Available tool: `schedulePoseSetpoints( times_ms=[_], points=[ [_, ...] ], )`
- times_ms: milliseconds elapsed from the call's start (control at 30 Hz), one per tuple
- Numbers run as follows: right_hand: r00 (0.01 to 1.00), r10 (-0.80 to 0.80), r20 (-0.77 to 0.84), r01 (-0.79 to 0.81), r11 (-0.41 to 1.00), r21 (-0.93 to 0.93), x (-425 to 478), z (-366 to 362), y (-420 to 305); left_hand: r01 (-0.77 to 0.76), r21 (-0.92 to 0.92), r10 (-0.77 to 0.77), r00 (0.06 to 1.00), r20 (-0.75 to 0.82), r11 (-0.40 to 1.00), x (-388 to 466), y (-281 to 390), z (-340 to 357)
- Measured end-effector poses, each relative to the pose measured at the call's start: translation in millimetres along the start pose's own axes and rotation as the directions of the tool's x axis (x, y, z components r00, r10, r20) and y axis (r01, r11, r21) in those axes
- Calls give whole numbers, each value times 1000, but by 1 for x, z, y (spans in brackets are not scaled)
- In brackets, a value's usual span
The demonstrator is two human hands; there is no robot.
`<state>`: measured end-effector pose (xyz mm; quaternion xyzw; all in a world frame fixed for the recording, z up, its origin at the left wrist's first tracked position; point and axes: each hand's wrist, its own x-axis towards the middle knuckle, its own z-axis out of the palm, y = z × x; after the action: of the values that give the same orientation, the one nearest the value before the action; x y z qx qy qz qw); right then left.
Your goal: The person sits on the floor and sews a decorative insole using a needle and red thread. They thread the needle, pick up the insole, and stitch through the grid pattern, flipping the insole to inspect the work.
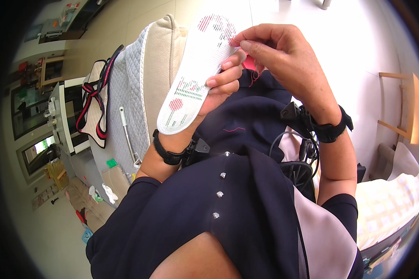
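Observation:
My left hand (223,82) grips a white fabric insole (199,66) along its right edge, with fingers folded over the front. Red, green and dark stitches form patterns near both ends of the insole, including a red flower on a green stem. At the insole's upper right edge, my right hand (282,48) pinches something very thin between thumb and forefinger; whether it is a needle or thread cannot be told. A tangle of red thread (254,78) hangs below that hand. Another short red thread (234,129) lies on the dark clothing over my lap.
To the left is a beige sofa section (162,69) under a grey quilted cover (131,76). On that side lie a cushion-like pad with black and red trim (95,99) and a white-handled rod (125,129). A black cable (314,157) runs by my right forearm; a wooden stool (413,108) stands right.

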<state>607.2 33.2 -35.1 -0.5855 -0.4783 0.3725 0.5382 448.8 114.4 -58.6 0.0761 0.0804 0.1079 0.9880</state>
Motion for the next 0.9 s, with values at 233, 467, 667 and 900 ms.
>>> schedulePoseSetpoints(
  times_ms=[233, 467, 667, 900],
  points=[
    [1000, -11, -19, 10, 1000, -15, 0, 0, 0, -16, 26, 16, 1000, -6, 1000, -1, -2, 3],
    [998, -24, -60, 24, 1000, -11, -3, 3, 1, -8, 70, 4, 998, 55, 998, 1, 0, -5],
    [997, -5, -72, 10, 997, 73, -5, 2, 8, -87, 185, 66, 991, 119, 979, 7, -1, 0],
    [997, -14, -77, 25, 988, 154, -6, 3, 11, -55, 158, 41, 995, 90, 986, 7, -2, 2]
  ],
)
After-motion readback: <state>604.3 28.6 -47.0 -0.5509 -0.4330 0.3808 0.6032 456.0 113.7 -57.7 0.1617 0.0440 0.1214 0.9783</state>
